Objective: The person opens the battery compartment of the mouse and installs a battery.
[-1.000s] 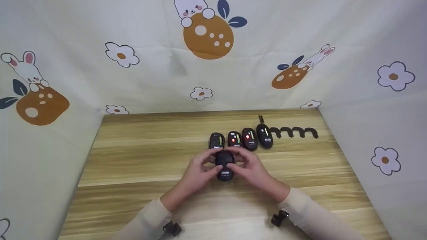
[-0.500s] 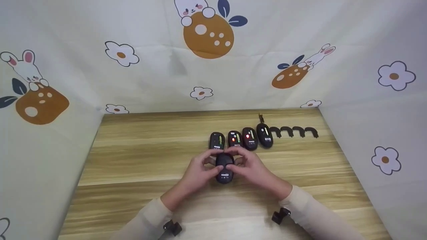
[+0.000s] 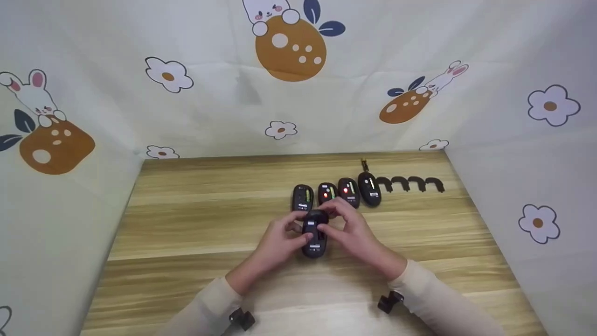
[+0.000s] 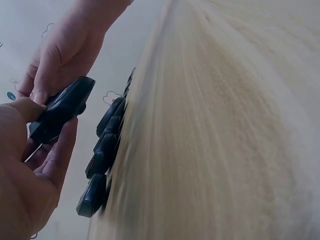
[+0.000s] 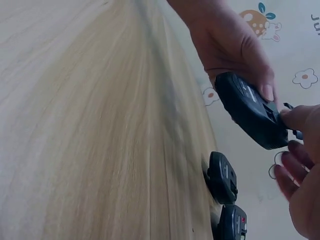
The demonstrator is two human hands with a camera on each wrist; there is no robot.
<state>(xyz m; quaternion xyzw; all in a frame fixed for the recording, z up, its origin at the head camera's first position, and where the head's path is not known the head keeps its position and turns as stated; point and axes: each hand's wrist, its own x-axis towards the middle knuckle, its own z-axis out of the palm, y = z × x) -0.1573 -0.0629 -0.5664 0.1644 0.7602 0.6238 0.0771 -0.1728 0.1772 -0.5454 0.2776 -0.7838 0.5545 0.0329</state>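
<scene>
A black computer mouse (image 3: 313, 249) is held underside up above the table, in the middle of the head view. My left hand (image 3: 282, 238) grips its left side, thumb on the underside, fingers beneath. My right hand (image 3: 347, 229) pinches the mouse's battery cover (image 3: 318, 215), which is raised at the far end; a long slot shows below it. In the right wrist view, the dark cover edge (image 5: 297, 134) appears between right thumb and fingers, while the left thumb presses the mouse (image 5: 245, 107). The left wrist view shows the mouse (image 4: 62, 110) tilted, between both hands.
Several upturned black mice, including a left one (image 3: 303, 198) and a right one (image 3: 370, 190), form a row beyond my hands. Two glow red. Several curved black covers (image 3: 416, 183) lie right of them. Printed cloth walls (image 3: 210, 116) enclose the wooden table (image 3: 196, 210).
The cover has come up from the mouse's underside, exposing the slot and a white label. My right fingers have lifted slightly with it; my left hand has kept its hold.
</scene>
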